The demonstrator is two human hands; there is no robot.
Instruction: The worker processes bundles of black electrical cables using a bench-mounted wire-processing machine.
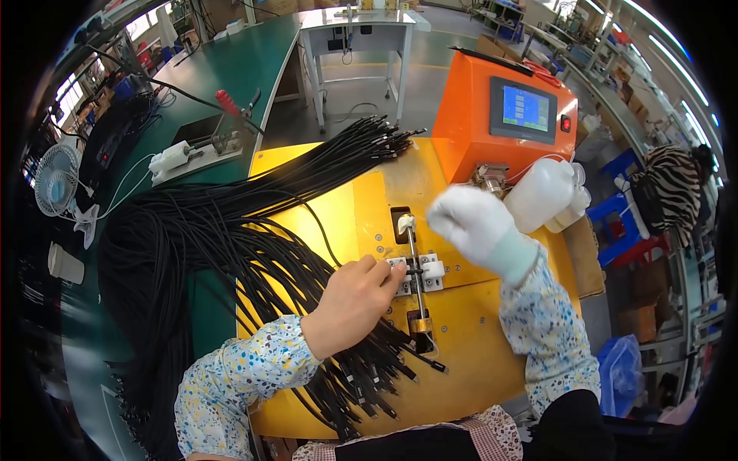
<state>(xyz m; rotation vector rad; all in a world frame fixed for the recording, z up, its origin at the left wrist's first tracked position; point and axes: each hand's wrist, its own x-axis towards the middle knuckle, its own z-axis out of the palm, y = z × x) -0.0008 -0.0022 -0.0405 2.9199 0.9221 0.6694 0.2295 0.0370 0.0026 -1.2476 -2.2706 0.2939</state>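
Observation:
My bare left hand [355, 302] is closed at a small white and metal fixture [433, 270] on the yellow machine table. A single black cable [317, 221] curves down to this hand, and its fingers are pressed together at the fixture's left block. A thin metal rod [415, 261] crosses the fixture, with a white blob at its far end. My right hand [470, 223], in a white glove, hovers right of the rod with its fingers curled in. Whatever the glove may hold is hidden.
Bundles of black cables [177, 223] spread over the yellow table [492, 338] and the green bench [223, 61]. An orange machine with a screen [500, 107] stands at the far right, beside a white bottle [540, 192]. At left are a toggle clamp [228, 104] and a fan [58, 180].

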